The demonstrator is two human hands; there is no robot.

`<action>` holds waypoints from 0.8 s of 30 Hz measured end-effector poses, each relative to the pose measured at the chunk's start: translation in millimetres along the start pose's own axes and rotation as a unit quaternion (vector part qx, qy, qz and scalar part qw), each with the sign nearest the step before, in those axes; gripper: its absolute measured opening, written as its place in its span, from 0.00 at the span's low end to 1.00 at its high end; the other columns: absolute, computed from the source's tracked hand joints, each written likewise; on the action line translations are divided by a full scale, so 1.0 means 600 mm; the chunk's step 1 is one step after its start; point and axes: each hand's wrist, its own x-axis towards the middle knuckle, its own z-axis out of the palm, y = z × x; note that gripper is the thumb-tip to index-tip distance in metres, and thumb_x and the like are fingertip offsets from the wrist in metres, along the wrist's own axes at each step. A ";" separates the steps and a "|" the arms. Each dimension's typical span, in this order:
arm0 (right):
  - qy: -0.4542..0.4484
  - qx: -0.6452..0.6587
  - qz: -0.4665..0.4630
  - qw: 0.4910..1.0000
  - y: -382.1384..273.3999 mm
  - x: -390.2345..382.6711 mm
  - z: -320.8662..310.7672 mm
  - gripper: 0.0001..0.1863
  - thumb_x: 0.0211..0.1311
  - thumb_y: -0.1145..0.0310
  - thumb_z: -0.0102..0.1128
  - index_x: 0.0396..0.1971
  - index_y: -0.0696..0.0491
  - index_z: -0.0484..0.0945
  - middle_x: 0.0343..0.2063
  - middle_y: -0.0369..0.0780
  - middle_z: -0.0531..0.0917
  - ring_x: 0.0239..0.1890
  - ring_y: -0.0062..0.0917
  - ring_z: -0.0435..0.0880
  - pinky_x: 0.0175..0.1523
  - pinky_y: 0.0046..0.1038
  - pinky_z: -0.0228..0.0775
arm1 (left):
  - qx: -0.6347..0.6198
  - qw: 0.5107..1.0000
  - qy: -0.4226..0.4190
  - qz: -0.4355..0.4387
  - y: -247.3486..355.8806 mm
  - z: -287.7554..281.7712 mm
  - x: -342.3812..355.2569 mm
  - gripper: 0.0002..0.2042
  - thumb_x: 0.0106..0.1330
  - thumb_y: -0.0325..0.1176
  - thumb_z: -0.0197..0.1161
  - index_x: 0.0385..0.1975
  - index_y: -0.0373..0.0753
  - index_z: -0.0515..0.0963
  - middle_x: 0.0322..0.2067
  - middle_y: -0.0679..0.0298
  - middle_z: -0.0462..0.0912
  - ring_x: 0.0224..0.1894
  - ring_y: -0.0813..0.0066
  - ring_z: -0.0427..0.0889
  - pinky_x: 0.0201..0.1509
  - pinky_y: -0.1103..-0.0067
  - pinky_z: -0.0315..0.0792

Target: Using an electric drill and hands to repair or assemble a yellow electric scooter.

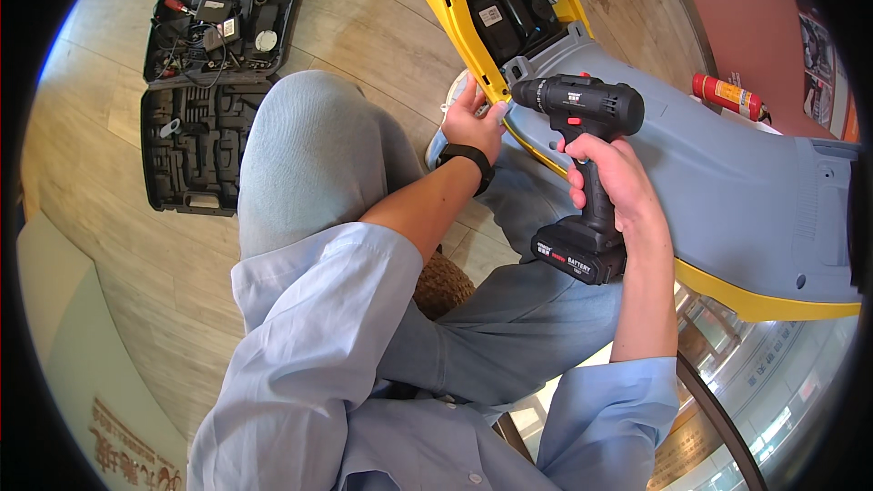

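Observation:
My right hand [607, 184] grips a black cordless drill [587, 105] with a red switch and a battery at its foot. The drill points left, its nose at the edge of a yellow panel [466, 23] on a grey-and-yellow vehicle body [727, 200]. My left hand [475, 125], wearing a black wristband, has its fingers closed at that panel's lower edge, just left of the drill's nose; exactly what the fingertips pinch there is partly hidden. An open compartment [509, 23] with black fittings and labelled parts lies at the top of the body.
An open black tool case [148, 141] holding tools and cables lies on the wooden floor at upper left. A red fire extinguisher [723, 94] lies beyond the body at right. A woven brown seat [436, 291] shows beneath me, a pale board [64, 318] at lower left, glass surfaces [737, 373] at lower right.

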 end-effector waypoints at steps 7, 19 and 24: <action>0.006 0.001 -0.006 1.000 -0.006 -0.001 0.011 0.13 0.53 0.65 0.60 0.34 0.57 0.74 0.16 0.35 0.74 0.13 0.18 0.70 0.20 0.22 0.65 | 0.000 1.000 0.003 0.005 0.002 -0.005 0.004 0.36 0.62 0.19 0.63 0.70 0.43 0.57 0.56 0.56 0.76 0.47 0.67 0.83 0.47 0.70 0.83; 0.007 0.004 -0.002 1.000 -0.002 0.000 0.007 0.13 0.53 0.65 0.59 0.35 0.58 0.74 0.16 0.36 0.74 0.13 0.18 0.70 0.20 0.21 0.65 | -0.016 1.000 -0.001 -0.002 0.000 -0.003 0.002 0.37 0.61 0.18 0.63 0.71 0.44 0.57 0.56 0.57 0.76 0.47 0.68 0.83 0.47 0.70 0.83; 0.008 -0.002 -0.007 1.000 0.000 0.002 0.007 0.13 0.55 0.66 0.56 0.37 0.59 0.75 0.13 0.34 0.73 0.11 0.17 0.70 0.18 0.20 0.65 | -0.015 1.000 0.003 0.000 -0.003 -0.003 0.006 0.37 0.61 0.18 0.63 0.70 0.44 0.58 0.55 0.57 0.76 0.47 0.68 0.83 0.46 0.71 0.83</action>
